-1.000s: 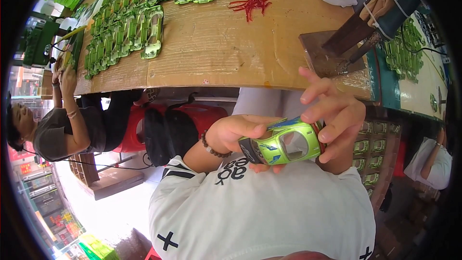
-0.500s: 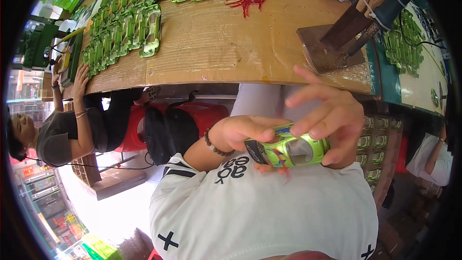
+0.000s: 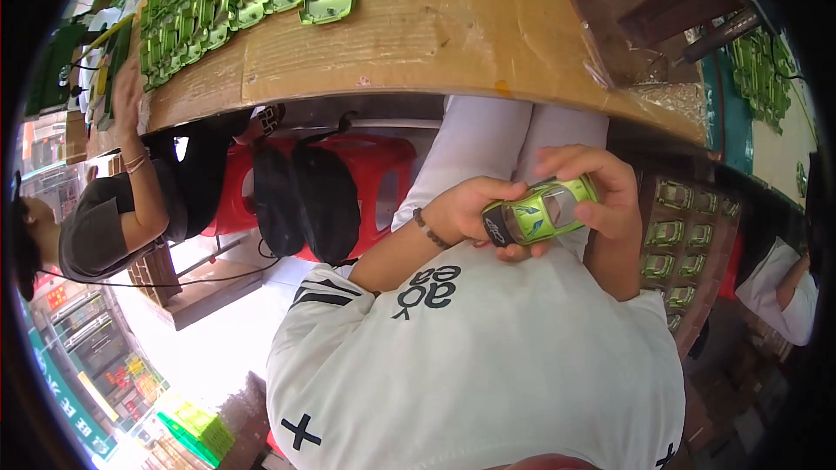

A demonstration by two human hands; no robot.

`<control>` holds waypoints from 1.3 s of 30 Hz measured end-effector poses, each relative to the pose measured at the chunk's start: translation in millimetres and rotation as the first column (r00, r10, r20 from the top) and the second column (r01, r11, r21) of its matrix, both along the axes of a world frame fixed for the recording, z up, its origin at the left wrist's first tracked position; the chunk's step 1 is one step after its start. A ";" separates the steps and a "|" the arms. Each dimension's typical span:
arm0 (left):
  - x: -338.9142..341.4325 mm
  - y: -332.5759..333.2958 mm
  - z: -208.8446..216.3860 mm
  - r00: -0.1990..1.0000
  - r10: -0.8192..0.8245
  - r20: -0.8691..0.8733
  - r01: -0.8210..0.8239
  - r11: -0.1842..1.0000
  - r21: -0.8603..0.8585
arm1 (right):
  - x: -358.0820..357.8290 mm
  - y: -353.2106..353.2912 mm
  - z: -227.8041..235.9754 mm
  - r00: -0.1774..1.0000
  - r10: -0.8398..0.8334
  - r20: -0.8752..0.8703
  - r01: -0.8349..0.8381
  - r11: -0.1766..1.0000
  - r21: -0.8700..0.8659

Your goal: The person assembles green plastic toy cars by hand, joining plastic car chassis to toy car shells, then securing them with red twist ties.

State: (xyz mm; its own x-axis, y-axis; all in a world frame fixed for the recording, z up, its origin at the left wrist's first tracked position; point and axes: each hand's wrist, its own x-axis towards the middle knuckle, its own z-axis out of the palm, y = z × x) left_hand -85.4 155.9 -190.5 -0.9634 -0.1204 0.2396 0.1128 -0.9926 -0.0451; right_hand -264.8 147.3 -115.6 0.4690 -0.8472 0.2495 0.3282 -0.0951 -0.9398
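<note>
Bench (image 3: pixel 418 52) at 12 o'clock, green shells (image 3: pixel 331 7) at 11. Car (image 3: pixel 564 206) toward 3, my left hand (image 3: pixel 477 205) clamped around 8 o'clock end, right hand (image 3: pixel 616 196) around 2. Judgement: grip edges lightly, blue marks (image 3: pixel 529 209) untouched.

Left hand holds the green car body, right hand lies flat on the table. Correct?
Not the right hand: the head view shows it on the green car body too, off the table. The left hand does hold the body.
</note>
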 end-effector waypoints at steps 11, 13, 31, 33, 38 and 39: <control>-4.6 -6.0 -62.3 0.879 0.141 0.455 -0.315 0.889 0.332 | 29.0 75.2 -49.3 0.757 -0.304 -0.578 0.274 0.951 -0.142; -6.6 -4.6 -65.0 0.864 0.186 0.468 -0.328 0.913 0.243 | 53.0 69.9 -66.7 0.726 -0.116 -0.678 0.070 0.993 -0.096; 30.5 12.5 -18.8 0.851 0.226 0.474 -0.223 0.973 -0.064 | 2.3 67.2 6.1 0.862 -0.305 -0.404 0.150 0.916 -0.373; 31.5 14.8 -9.0 0.965 0.201 0.169 -0.170 0.969 -0.181 | -15.9 65.5 19.4 0.842 -0.402 -0.359 0.217 0.863 -0.456; 12.5 14.8 9.3 0.997 -0.003 -0.082 -0.015 0.976 -0.217 | -11.5 37.7 49.8 0.749 -0.610 -0.259 0.212 0.590 -0.779; 9.0 13.3 16.0 0.992 -0.038 -0.124 0.014 0.982 -0.191 | -8.4 35.8 51.9 0.744 -0.615 -0.260 0.213 0.588 -0.780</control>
